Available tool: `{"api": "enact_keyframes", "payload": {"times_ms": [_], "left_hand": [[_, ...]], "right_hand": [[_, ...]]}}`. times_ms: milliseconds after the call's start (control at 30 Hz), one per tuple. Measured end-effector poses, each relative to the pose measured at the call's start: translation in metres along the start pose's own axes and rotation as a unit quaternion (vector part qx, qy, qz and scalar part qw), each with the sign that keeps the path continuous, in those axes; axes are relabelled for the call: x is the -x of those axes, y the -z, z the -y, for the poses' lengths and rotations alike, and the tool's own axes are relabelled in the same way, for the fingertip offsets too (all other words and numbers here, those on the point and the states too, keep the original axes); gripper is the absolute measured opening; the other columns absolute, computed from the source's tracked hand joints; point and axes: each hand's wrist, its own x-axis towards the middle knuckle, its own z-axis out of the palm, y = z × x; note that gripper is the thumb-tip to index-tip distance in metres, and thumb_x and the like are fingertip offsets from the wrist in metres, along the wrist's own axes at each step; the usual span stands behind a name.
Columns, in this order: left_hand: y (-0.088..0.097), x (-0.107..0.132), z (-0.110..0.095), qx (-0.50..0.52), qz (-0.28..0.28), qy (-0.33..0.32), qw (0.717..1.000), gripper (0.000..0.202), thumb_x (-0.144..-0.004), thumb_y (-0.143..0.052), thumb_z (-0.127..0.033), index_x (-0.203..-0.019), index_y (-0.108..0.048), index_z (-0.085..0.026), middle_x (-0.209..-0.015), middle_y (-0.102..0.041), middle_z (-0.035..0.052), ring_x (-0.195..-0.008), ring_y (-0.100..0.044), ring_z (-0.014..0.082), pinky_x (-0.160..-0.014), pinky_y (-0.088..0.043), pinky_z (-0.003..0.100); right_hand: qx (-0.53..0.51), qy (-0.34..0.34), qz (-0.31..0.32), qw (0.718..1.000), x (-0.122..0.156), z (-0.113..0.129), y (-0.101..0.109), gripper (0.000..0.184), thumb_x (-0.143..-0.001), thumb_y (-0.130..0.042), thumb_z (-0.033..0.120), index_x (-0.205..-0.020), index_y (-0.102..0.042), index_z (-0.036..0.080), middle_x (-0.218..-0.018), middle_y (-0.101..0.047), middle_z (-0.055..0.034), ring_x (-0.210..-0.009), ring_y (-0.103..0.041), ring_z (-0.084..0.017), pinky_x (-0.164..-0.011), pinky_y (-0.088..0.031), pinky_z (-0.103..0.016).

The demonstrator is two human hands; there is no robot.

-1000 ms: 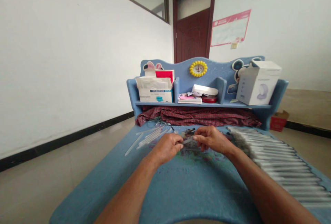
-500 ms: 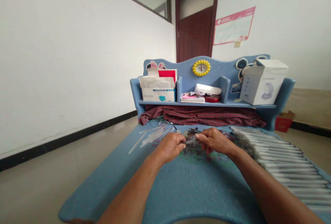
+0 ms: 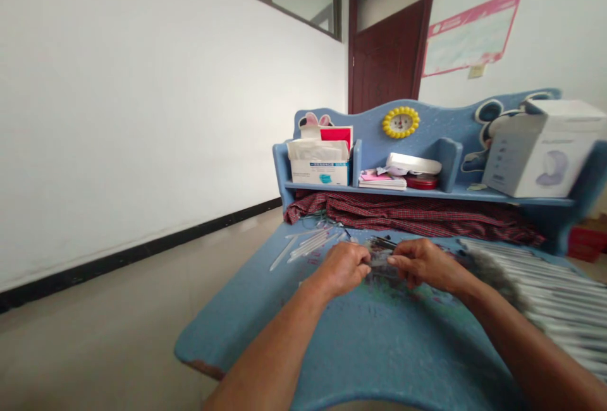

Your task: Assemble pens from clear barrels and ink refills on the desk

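Observation:
My left hand point(image 3: 345, 268) is closed, its thumb and fingers pinching one end of a thin translucent whitish piece point(image 3: 379, 262) over the table. Facing it, my right hand point(image 3: 424, 263) pinches the other end. The fingers cover much of this piece, so its exact kind is unclear. Just behind the hands lie thin dark sticks point(image 3: 382, 243). Several slim whitish tubes point(image 3: 308, 246) are spread left of my left hand. Beyond my right forearm runs a long row of whitish tubes point(image 3: 559, 297), blurred, with a grey fuzzy strip point(image 3: 497, 278) along its near side.
The blue table point(image 3: 379, 348) has a raised shelf with a mask box point(image 3: 318, 172), a yellow-rimmed clock point(image 3: 401, 122), small papers and a tall white box point(image 3: 545, 152). Bunched red checked cloth point(image 3: 403, 215) lies beneath the shelf. A white wall rises at left.
The head view has turned left, so everything sits further right in the picture. Both hands keep their pinch on the whitish piece, with little change between them.

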Motion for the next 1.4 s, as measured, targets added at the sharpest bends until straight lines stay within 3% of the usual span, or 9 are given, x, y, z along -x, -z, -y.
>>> {"api": "enact_keyframes", "payload": {"times_ms": [333, 833, 967, 1067, 1233, 1400], "left_hand": [[-0.002, 0.007, -0.011, -0.098, -0.017, 0.001, 0.995, 0.009, -0.075, -0.053, -0.024, -0.079, -0.058, -0.017, -0.081, -0.060, 0.0047, -0.074, -0.055, 0.0176, -0.065, -0.041, 0.025], [-0.003, 0.008, -0.025, -0.134, 0.001, 0.047, 0.990, 0.015, -0.078, -0.048, -0.021, -0.091, -0.055, -0.017, -0.091, -0.060, 0.0085, -0.081, -0.057, 0.0206, -0.072, -0.045, 0.031], [-0.005, 0.006, -0.021, -0.083, -0.047, 0.042, 0.995, 0.011, -0.074, -0.053, -0.023, -0.082, -0.057, -0.017, -0.080, -0.059, 0.0053, -0.074, -0.056, 0.0189, -0.065, -0.043, 0.028], [-0.003, 0.002, -0.016, 0.031, -0.076, 0.069, 0.994, 0.008, -0.069, -0.059, -0.023, -0.072, -0.056, -0.016, -0.067, -0.056, 0.0000, -0.063, -0.052, 0.0137, -0.057, -0.039, 0.023], [-0.003, -0.003, -0.012, 0.206, -0.079, 0.085, 0.972, 0.006, -0.064, -0.059, -0.018, -0.063, -0.054, -0.014, -0.056, -0.050, -0.0049, -0.052, -0.044, 0.0073, -0.048, -0.032, 0.018], [-0.002, -0.005, -0.010, 0.226, -0.059, 0.074, 0.970, 0.006, -0.064, -0.059, -0.018, -0.067, -0.057, -0.013, -0.060, -0.053, -0.0038, -0.055, -0.047, 0.0077, -0.051, -0.035, 0.018]], "right_hand": [[0.003, -0.046, 0.017, 0.999, -0.002, -0.008, -0.008, 0.046, -0.080, -0.039, 0.057, -0.059, -0.046, 0.016, -0.048, -0.058, -0.0014, -0.035, -0.055, -0.011, -0.034, -0.037, -0.017], [-0.068, -0.117, 0.011, 0.991, -0.001, 0.000, -0.010, 0.041, -0.077, -0.046, 0.054, -0.058, -0.043, 0.017, -0.042, -0.058, -0.0008, -0.029, -0.051, -0.011, -0.028, -0.035, -0.017], [-0.116, -0.117, -0.014, 0.986, 0.001, 0.004, -0.008, 0.045, -0.077, -0.043, 0.058, -0.061, -0.046, 0.016, -0.045, -0.059, -0.0026, -0.031, -0.053, -0.011, -0.029, -0.035, -0.018], [-0.196, -0.076, -0.023, 0.977, 0.002, 0.009, -0.008, 0.046, -0.076, -0.044, 0.059, -0.070, -0.050, 0.014, -0.052, -0.062, -0.0037, -0.036, -0.056, -0.012, -0.033, -0.038, -0.019], [-0.276, -0.001, -0.011, 0.961, 0.001, 0.017, -0.024, 0.039, -0.066, -0.062, 0.051, -0.074, -0.054, 0.013, -0.058, -0.063, -0.0017, -0.042, -0.058, -0.012, -0.041, -0.044, -0.021], [-0.292, -0.011, -0.070, 0.954, -0.002, 0.022, -0.035, 0.039, -0.065, -0.063, 0.050, -0.064, -0.055, 0.013, -0.052, -0.060, -0.0012, -0.037, -0.054, -0.010, -0.036, -0.040, -0.019]]}}
